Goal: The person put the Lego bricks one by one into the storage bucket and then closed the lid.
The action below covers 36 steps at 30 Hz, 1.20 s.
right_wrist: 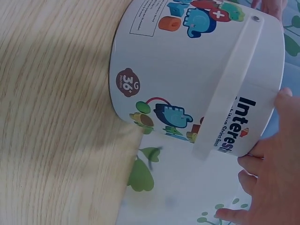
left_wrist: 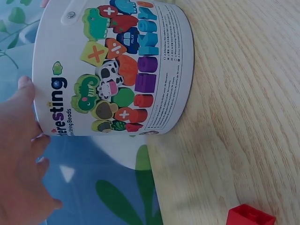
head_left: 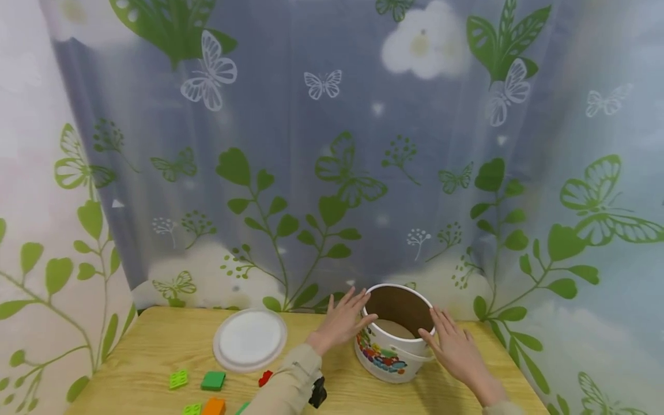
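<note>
A white bucket [head_left: 381,357] with colourful printed pictures stands upright on the table, its top uncovered and its brown inner wall showing. My left hand [head_left: 342,320] lies at the left of its rim, fingers extended and thumb toward the front edge. On the opposite side, my right hand [head_left: 456,349] touches the rim with its fingers outstretched. Printed toy beads cover the bucket wall [left_wrist: 119,70] in the left wrist view. A white strap handle [right_wrist: 229,89] hangs across the side in the right wrist view.
Left of the bucket lies a round white lid [head_left: 250,340]. Nearer the front are a dark green block [head_left: 213,380], light green block [head_left: 178,379], orange block [head_left: 214,407] and red block [head_left: 265,378]. The left sleeve partly covers a black-and-white object [head_left: 318,392]. A patterned curtain [head_left: 290,173] hangs behind.
</note>
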Tool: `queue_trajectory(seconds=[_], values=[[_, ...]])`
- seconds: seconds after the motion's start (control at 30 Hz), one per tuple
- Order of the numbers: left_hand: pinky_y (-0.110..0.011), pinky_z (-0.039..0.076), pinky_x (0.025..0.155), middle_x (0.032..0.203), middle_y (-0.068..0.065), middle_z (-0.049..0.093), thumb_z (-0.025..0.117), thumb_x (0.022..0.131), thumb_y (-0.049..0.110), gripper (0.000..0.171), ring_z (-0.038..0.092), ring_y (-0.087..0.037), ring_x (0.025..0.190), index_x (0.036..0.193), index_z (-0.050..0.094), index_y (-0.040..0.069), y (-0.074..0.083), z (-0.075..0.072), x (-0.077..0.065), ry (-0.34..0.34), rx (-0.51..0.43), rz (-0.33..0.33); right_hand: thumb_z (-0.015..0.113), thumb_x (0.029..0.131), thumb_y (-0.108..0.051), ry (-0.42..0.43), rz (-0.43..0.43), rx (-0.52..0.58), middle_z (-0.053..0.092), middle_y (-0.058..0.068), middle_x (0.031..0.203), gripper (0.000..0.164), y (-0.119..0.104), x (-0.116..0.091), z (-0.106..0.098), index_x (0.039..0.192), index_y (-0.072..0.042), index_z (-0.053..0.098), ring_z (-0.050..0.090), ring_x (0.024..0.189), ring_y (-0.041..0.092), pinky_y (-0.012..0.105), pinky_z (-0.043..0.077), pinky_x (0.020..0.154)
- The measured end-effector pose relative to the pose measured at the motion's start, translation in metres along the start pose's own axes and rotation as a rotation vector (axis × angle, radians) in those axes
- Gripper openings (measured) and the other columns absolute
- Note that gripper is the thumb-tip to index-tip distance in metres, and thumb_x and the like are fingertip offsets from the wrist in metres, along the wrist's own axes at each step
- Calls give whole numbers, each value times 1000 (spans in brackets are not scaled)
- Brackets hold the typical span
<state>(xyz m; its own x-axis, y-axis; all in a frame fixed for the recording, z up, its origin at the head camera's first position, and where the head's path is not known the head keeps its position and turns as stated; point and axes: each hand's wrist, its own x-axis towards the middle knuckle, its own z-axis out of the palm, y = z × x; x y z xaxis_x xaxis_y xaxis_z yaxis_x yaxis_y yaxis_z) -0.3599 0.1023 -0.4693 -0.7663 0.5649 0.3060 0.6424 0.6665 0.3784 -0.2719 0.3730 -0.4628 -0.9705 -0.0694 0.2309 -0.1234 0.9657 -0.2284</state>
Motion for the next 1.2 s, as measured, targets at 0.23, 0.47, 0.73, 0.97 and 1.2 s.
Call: queue_trajectory(seconds=[0.23, 0.47, 0.73, 0.97, 1.2], values=[[-73, 16, 117, 164, -6, 33, 43, 105, 53, 68, 22, -29, 153, 159, 35, 12, -2, 0, 1, -15, 4, -17, 42, 107, -47, -6, 5, 13, 25, 23, 163, 73, -1, 0, 3, 158, 3, 27, 24, 149, 44, 77, 25, 109], [-74, 18, 115, 162, -9, 36, 45, 105, 52, 68, 25, -32, 152, 157, 37, 9, -2, 0, -3, 4, 13, -2, 41, 108, -47, 11, -8, 20, 26, 23, 163, 71, -3, -2, 4, 157, 3, 29, 25, 149, 44, 76, 24, 111], [-71, 15, 118, 163, -6, 35, 45, 105, 52, 67, 23, -30, 153, 158, 37, 11, 0, -3, -13, 0, 14, -9, 41, 107, -49, 47, -31, 28, 29, 22, 162, 72, -4, -7, 6, 157, 2, 31, 26, 148, 44, 75, 24, 111], [-71, 18, 116, 162, -6, 36, 48, 104, 50, 67, 26, -32, 152, 156, 39, 9, 1, -4, -26, 25, 51, 5, 47, 107, -43, 99, -68, 76, 33, 23, 160, 68, -8, -14, 8, 155, 3, 35, 32, 145, 46, 77, 25, 109], [-70, 19, 117, 162, -5, 35, 44, 105, 54, 68, 25, -31, 152, 156, 40, 9, 2, -4, -41, 47, 58, -5, 45, 108, -44, 73, -67, 90, 31, 20, 162, 67, -12, -20, 9, 156, 1, 33, 28, 148, 43, 75, 25, 110]])
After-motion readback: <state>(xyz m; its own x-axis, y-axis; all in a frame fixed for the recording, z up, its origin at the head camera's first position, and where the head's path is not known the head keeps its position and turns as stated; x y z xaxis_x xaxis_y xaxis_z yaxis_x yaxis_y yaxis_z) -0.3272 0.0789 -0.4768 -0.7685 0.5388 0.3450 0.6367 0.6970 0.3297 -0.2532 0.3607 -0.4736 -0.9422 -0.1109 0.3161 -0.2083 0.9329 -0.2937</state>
